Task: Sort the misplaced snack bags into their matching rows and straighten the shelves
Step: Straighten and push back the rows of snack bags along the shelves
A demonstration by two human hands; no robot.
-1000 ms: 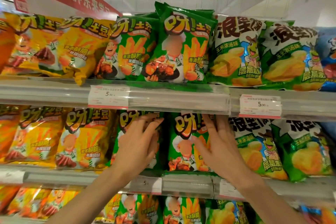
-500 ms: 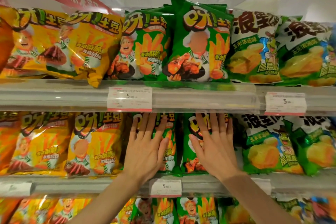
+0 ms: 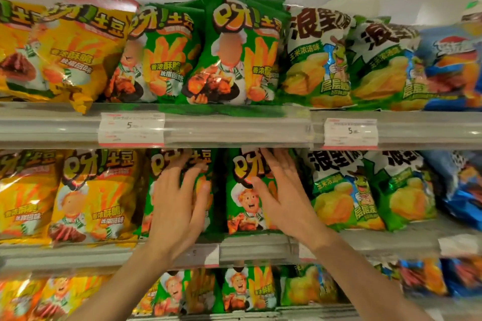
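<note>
Pressing two green snack bags (image 3: 242,198) on the middle shelf (image 3: 78,250): left hand (image 3: 177,206), right hand (image 3: 284,198), fingers straight.

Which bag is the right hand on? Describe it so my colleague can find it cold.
Find the middle shelf, below the top rail's two price tags. The right hand presses flat on the green chef potato-stick bag there. Its left neighbour, another green chef bag, sits under the left hand; its right neighbour shows a frog and corn puffs.
</note>
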